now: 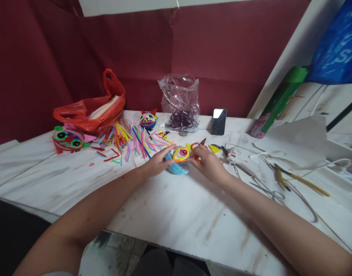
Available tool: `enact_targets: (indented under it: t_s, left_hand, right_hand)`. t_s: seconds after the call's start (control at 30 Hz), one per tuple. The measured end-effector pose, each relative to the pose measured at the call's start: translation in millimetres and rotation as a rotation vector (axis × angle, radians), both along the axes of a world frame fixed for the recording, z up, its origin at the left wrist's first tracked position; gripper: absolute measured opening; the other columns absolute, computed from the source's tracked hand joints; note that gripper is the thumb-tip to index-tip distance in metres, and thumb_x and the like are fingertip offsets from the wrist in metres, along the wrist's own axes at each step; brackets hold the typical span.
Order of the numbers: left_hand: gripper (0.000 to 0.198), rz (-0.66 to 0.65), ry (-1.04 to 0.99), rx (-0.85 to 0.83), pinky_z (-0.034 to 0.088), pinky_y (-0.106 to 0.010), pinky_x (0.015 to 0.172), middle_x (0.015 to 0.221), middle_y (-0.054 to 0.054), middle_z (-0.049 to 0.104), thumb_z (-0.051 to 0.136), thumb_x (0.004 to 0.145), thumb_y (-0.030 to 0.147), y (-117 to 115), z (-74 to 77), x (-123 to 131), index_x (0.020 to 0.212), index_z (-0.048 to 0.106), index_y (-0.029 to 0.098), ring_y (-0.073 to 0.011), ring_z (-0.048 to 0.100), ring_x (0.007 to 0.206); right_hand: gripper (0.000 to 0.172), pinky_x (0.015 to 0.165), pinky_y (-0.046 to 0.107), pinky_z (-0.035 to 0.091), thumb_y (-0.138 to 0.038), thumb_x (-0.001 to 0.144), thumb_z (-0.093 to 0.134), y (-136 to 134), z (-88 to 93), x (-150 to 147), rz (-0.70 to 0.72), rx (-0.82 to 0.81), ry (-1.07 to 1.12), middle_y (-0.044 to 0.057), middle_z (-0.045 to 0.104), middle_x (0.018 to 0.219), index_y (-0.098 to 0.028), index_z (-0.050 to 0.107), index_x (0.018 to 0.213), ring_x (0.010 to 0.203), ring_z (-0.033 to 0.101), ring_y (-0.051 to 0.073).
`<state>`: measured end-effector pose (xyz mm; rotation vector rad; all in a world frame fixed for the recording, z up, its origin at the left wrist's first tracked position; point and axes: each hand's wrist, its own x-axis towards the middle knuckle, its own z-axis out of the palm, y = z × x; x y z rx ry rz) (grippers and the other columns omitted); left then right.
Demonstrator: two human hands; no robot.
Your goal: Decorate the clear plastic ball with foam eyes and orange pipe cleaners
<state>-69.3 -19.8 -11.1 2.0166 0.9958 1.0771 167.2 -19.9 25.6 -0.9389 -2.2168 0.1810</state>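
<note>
My left hand [161,161] is closed on the left side of a rounded craft ball [177,169], covered in light-blue strips at its lower part. A yellow, white and pink eye shape with a red centre [184,152] sits on its upper face, and an orange strip [180,160] runs below the eye. At the ball's right edge, the fingers of my right hand [206,161] are pinched together near the strip's end. A dark pointed tip [203,141] and an orange-red loop show by the right fingers; what they belong to is partly hidden.
Coloured fuzzy strips [135,140] lie left, beside a red plastic bag [91,111] and a decorated animal head [68,138]. Behind stand a small decorated ball [148,119], clear bag [181,103] and phone [218,122]. Right lie a glue gun [243,166], scissors [269,191], yellow-handled pliers [305,183] and cables.
</note>
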Motion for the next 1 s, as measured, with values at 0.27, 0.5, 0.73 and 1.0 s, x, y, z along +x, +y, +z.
enact_targets:
  t_s: [0.27,0.5,0.73,1.0]
  left_hand:
    - [0.073,0.033,0.109,0.089,0.027,-0.043,0.116,0.148,-0.015,0.042,0.058,0.083,0.05,-3.3,5.5,-0.7,0.143,0.038,0.013,-0.0302,0.038,0.138]
    - [0.066,0.008,0.073,0.09,0.027,-0.046,0.115,0.146,-0.013,0.046,0.057,0.085,0.045,-3.0,6.1,-0.3,0.142,0.04,0.017,-0.0301,0.039,0.137]
    - [0.068,0.002,0.056,0.09,0.026,-0.045,0.116,0.148,-0.014,0.042,0.054,0.085,0.048,-2.4,2.8,1.8,0.143,0.038,0.015,-0.0304,0.036,0.138]
    - [0.069,-0.045,0.053,0.042,0.024,-0.046,0.117,0.15,-0.009,0.04,0.053,0.084,0.048,-2.1,3.1,-4.8,0.145,0.036,0.018,-0.0327,0.034,0.14]
  right_hand:
    - [0.007,0.069,0.031,0.045,-0.023,0.083,0.061,-0.1,-0.8,-0.7,-0.01,0.002,-0.002,0.006,0.059,0.086,-0.02,0.058,0.078,0.075,0.056,0.019]
    - [0.007,0.069,0.031,0.045,-0.023,0.084,0.06,-0.2,-1.2,-0.3,-0.005,0.001,-0.004,0.006,0.058,0.085,-0.02,0.058,0.078,0.075,0.055,0.019]
    - [0.008,0.069,0.03,0.044,-0.023,0.084,0.06,-1.9,-0.1,-0.8,0.002,-0.015,0.001,0.005,0.057,0.084,-0.02,0.057,0.078,0.074,0.055,0.018]
    - [0.009,0.068,0.03,0.044,-0.024,0.083,0.061,-2.4,-1.2,-1.1,0.013,-0.019,0.018,0.005,0.056,0.083,-0.02,0.057,0.077,0.074,0.055,0.018]
